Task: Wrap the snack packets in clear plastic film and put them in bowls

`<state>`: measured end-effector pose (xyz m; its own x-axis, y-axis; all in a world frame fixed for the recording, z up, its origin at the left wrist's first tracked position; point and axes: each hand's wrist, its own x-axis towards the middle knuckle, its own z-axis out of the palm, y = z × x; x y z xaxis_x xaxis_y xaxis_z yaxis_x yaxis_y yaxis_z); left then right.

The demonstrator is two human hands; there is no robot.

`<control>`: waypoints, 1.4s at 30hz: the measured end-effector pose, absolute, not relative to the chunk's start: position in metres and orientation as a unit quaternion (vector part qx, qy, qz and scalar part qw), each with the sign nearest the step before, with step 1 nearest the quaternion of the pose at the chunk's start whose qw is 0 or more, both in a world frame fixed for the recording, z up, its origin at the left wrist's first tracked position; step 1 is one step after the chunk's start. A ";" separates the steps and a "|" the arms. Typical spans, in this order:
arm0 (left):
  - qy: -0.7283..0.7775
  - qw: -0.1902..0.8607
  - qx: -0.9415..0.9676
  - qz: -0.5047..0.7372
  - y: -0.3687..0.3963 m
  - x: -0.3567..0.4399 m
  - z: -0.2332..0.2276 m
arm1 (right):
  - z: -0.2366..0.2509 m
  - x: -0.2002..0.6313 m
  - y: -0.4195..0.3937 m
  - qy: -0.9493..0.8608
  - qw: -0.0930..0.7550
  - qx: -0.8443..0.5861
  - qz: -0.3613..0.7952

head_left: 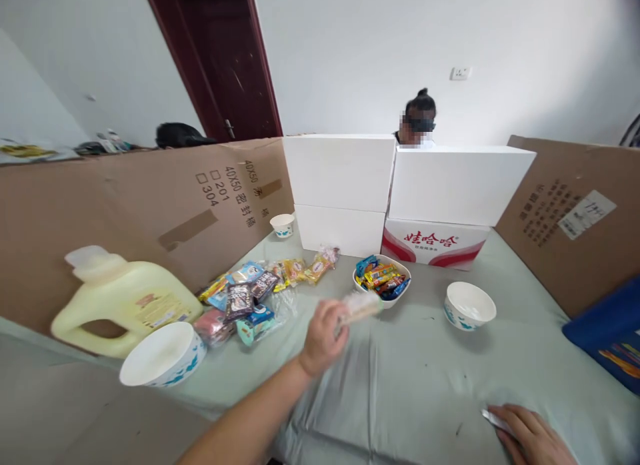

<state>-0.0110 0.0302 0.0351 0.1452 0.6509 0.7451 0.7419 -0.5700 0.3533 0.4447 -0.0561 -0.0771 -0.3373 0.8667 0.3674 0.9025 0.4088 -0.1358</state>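
Note:
My left hand (323, 338) is raised over the pale green cloth, closed on a clear-wrapped snack packet (361, 306) that is blurred by motion. The packet hangs just beside a white bowl of wrapped candies (381, 280). A heap of snack packets (255, 293) lies to the left of that hand. My right hand (531, 435) rests flat on the cloth at the lower right, with a small silvery wrapper (495, 420) under its fingertips. An empty white bowl (469, 305) stands between the two hands, farther back.
A yellow detergent jug (120, 298) and a large empty bowl (161, 356) sit at the left. A small cup (283, 225) stands by white foam boxes (340, 185) and a red-printed carton (434, 244). Cardboard walls (150, 205) enclose the table. A person (419, 122) sits behind the boxes. A blue bag (613, 332) is at right.

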 end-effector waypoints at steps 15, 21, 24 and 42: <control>-0.407 -0.075 -0.826 -0.383 -0.044 0.025 -0.022 | 0.034 0.266 -0.039 -0.891 0.148 -0.429 -0.001; -0.450 -0.134 -0.814 -0.341 -0.043 0.028 -0.024 | 0.034 0.251 -0.024 -0.916 0.057 -0.397 -0.012; -0.446 -0.139 -0.820 -0.331 -0.043 0.026 -0.022 | 0.023 0.306 -0.022 -0.879 0.057 -0.473 -0.014; -0.544 -0.369 -0.539 -0.528 -0.041 0.015 -0.030 | -0.009 0.282 -0.045 -0.750 0.383 -0.527 0.116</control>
<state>0.0154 -0.0405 -0.0301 -0.1479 0.9747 0.1678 0.1968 -0.1372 0.9708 0.2820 -0.0449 -0.0085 -0.1505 0.8792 0.4520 0.7019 0.4170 -0.5774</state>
